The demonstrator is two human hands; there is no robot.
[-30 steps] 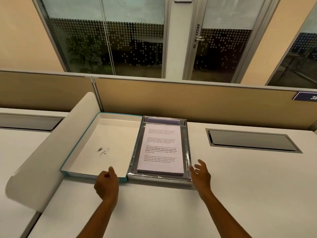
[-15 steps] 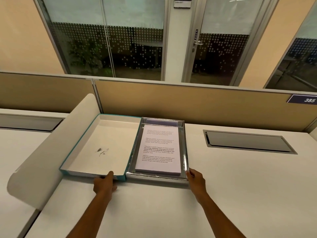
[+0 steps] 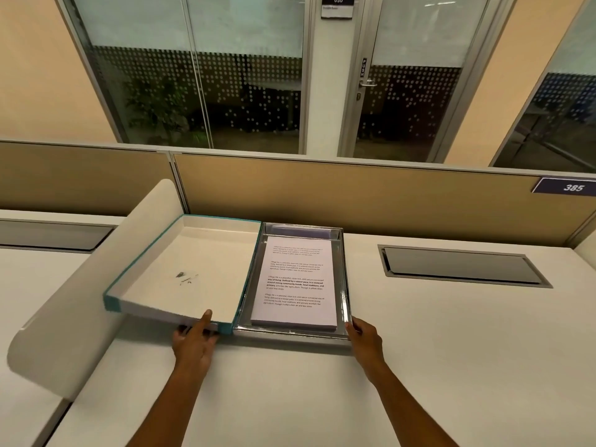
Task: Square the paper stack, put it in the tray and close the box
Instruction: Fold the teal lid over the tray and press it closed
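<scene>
The paper stack (image 3: 293, 283) is seen lying flat inside the silvery tray (image 3: 343, 285), its edges squared and its printed side up. The tray is set on the white desk (image 3: 435, 366), close to the near edge of the working area. The box lid (image 3: 180, 269), white inside with teal edging, is joined to the tray's left side and is found open; its near edge is raised off the desk.

The left hand (image 3: 193, 345) is closed on the lid's near edge, with the thumb laid on the inner face and the fingers curled under it. The right hand (image 3: 364, 337) is placed at the tray's near right corner, its fingers bent against the rim; how tightly the rim is held cannot be told.

To the left of the lid, a curved white divider panel (image 3: 80, 301) is stood on the desk, just beside the lid's outer edge. To the right of the tray, well apart from it, a recessed cable hatch (image 3: 461, 266) is set into the desk. Behind the box, a tan partition (image 3: 354, 195) is run across, bearing a number plate (image 3: 567, 187) marked 385. Beyond it, glass panels and a glass door (image 3: 406, 75) are seen.
</scene>
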